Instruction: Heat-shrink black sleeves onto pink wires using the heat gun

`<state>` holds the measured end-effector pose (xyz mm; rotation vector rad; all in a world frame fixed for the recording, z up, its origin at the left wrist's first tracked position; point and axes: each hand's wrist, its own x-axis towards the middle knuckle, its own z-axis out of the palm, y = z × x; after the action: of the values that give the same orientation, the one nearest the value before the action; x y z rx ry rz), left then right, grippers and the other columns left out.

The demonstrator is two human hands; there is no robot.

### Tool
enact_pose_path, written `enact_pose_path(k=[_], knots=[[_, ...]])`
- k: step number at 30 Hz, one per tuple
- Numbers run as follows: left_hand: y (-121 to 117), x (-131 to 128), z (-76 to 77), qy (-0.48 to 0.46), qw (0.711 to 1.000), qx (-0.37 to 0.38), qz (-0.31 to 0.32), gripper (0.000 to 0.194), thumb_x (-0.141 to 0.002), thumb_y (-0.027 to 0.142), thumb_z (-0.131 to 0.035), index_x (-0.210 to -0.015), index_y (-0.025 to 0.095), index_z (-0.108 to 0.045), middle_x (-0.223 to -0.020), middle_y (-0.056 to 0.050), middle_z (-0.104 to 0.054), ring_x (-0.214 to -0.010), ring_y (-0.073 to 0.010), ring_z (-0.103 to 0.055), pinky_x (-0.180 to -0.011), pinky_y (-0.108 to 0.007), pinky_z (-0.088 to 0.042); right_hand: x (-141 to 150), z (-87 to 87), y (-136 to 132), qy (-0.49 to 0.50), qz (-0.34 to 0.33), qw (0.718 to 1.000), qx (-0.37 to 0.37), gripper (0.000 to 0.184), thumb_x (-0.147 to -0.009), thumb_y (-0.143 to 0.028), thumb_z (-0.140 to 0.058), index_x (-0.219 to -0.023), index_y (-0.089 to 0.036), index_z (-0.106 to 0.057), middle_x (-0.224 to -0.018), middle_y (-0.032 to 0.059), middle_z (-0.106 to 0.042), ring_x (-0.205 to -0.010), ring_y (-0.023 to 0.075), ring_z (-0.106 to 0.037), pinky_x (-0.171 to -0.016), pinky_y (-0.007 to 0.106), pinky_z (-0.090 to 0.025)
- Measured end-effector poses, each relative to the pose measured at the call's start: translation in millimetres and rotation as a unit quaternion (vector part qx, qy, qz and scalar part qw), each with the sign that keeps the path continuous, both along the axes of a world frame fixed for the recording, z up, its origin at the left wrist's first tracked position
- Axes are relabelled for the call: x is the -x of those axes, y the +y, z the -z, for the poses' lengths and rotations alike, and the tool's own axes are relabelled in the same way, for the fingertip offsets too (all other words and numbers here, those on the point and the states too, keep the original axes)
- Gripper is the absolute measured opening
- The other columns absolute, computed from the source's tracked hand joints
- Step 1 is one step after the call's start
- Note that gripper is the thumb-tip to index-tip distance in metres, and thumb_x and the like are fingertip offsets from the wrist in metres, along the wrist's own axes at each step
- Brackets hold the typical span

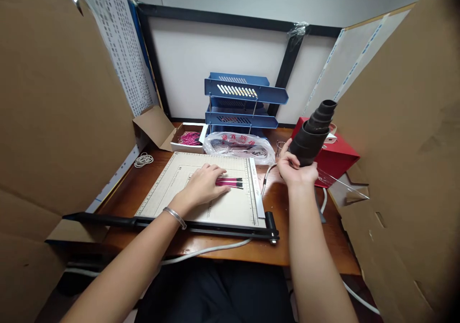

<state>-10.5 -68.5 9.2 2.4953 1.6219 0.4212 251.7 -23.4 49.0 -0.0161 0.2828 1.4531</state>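
My left hand (203,184) rests palm down on a cream paper trimmer (161,193), its thumb and fingers closed around several thin pink wires with black ends (233,183). The wires lie side by side, their tips pointing right; their other ends are hidden under my palm. Raised above the table at the right, my right hand (296,170) grips a black stepped tube (311,138), wide at the bottom and narrower toward its open top. Its lower end is partly hidden by my fingers. The trimmer's black blade arm (215,228) runs along the edge nearest me.
Behind the trimmer are a box of pink pieces (189,138), a clear plastic bag (239,146) and a blue tray rack (237,119). A red box (334,157) stands right, a coiled cord (143,160) left. Cardboard walls (402,145) enclose both sides.
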Motion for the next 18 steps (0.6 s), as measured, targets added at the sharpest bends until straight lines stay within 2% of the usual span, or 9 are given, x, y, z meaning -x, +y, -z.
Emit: enact_pose_path(k=[2,5,8,11,15,18], knots=[[0,-4,-1.0,0.026,1.0,0.008,-0.002,0.034,-0.094,0.046,-0.066,-0.113,0.018,-0.072,-0.119,-0.01,-0.072,-0.113,-0.0317,-0.06,-0.093,-0.043,-0.047,3,6.5,2,-0.011,-0.018,1.0,0.016,0.071,-0.101,-0.067,-0.023,-0.13,-0.011,-0.054,-0.099,0.0172,-0.064,-0.088,0.0177,-0.069,-0.029,0.01,-0.025],[-10,-15,-2.8,0.045,0.998,0.012,-0.04,0.028,-0.097,0.043,-0.061,-0.096,0.017,-0.074,-0.102,-0.01,-0.075,-0.103,-0.0315,-0.064,-0.088,-0.043,-0.047,6,13.1,1,-0.042,-0.035,0.998,0.026,0.066,-0.103,-0.063,-0.019,-0.123,-0.011,-0.055,-0.096,0.0167,-0.065,-0.078,0.0149,-0.067,-0.03,0.011,-0.026],[-25,-28,-2.2,0.056,0.995,0.023,-0.08,0.031,-0.098,0.04,-0.057,-0.083,0.018,-0.072,-0.09,-0.011,-0.076,-0.095,-0.0324,-0.067,-0.085,-0.045,-0.045,9,16.1,1,-0.082,-0.037,0.996,0.03,0.066,-0.104,-0.058,-0.007,-0.119,-0.013,-0.054,-0.089,0.0153,-0.066,-0.074,0.0158,-0.066,-0.03,0.014,-0.027],[-38,-39,1.8,0.056,0.992,0.027,-0.106,0.034,-0.099,0.038,-0.053,-0.077,0.018,-0.072,-0.084,-0.012,-0.075,-0.091,-0.033,-0.068,-0.085,-0.047,-0.043,10,16.9,1,-0.079,-0.039,0.995,0.051,0.071,-0.104,-0.055,0.0,-0.122,-0.013,-0.053,-0.091,0.0166,-0.068,-0.07,0.0154,-0.065,-0.03,0.015,-0.028],[-47,-42,11.3,0.022,0.991,0.01,-0.134,0.035,-0.1,0.038,-0.051,-0.077,0.019,-0.069,-0.085,-0.01,-0.075,-0.093,-0.0312,-0.067,-0.084,-0.045,-0.04,12,15.9,-4,-0.096,-0.044,0.993,0.059,0.072,-0.104,-0.052,0.004,-0.124,-0.014,-0.054,-0.089,0.0135,-0.071,-0.053,0.0109,-0.052,-0.031,0.016,-0.029],[-50,-38,18.9,-0.02,0.988,0.006,-0.153,0.032,-0.1,0.039,-0.054,-0.077,0.02,-0.066,-0.09,-0.007,-0.075,-0.094,-0.0291,-0.064,-0.082,-0.043,-0.038,25,13.1,-21,-0.179,-0.056,0.981,0.041,0.079,-0.102,-0.055,0.012,-0.114,-0.017,-0.056,-0.078,0.0077,-0.068,-0.044,0.0097,-0.038,-0.035,0.019,-0.031]])
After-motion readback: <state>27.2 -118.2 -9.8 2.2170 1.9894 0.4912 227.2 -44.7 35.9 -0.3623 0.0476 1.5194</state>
